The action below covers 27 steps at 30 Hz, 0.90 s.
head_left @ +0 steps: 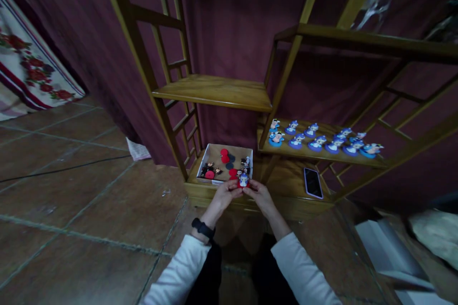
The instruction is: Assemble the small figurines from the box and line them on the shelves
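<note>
Between my two hands is a small figurine (244,179) with a blue-purple top, a white body and a red base. My left hand (229,192) grips the base from the left, its fingers closed. From the right, my right hand (258,190) pinches the same base. Just behind them, a shallow cardboard box (236,151) on the low shelf holds several small dark-haired figures, red round bases (224,155) and dark discs (229,166). The figurine is in front of the box's near right corner.
Several blue and purple figurines (317,143) stand in rows on the right-hand shelf. A phone (313,183) lies on the lower shelf. A wooden shelf board (218,90) juts out above the box. An open light box (391,250) sits on the floor at right; a cable (71,170) crosses the tiles.
</note>
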Available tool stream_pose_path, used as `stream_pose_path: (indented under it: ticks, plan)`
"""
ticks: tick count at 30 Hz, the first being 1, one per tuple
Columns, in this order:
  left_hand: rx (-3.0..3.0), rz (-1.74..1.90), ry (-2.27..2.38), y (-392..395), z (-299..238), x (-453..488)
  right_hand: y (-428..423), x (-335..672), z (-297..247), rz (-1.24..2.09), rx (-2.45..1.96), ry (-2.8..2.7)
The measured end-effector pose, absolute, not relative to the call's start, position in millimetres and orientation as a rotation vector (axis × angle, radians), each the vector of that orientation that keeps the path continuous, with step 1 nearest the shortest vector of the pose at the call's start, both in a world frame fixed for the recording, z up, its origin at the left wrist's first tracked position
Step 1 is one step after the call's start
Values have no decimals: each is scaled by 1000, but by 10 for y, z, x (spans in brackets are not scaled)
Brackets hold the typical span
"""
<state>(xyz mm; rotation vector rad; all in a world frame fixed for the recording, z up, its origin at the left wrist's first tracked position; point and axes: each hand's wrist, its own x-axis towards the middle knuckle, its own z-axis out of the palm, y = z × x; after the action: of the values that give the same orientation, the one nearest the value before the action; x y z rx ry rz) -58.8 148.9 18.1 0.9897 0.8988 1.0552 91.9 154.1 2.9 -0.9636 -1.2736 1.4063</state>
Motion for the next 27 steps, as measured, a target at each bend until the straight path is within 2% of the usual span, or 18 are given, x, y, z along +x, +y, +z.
stream_pose_path:
  ticks: [6,11,22,27]
  plan:
    - [1596,910,1139,746,195,-543,781,1054,-98,1495,-1006,-1155]
    - [1779,877,1195,385,202,-465,442,1112,-115,1566,-978,-1040]
    - [2064,791,1511,72,149,-399,366,1114,-168,1582,-1005,-1083]
    - [2151,741,1484,33,163,-407,382,1147,-144,1600,-1004,-1121]
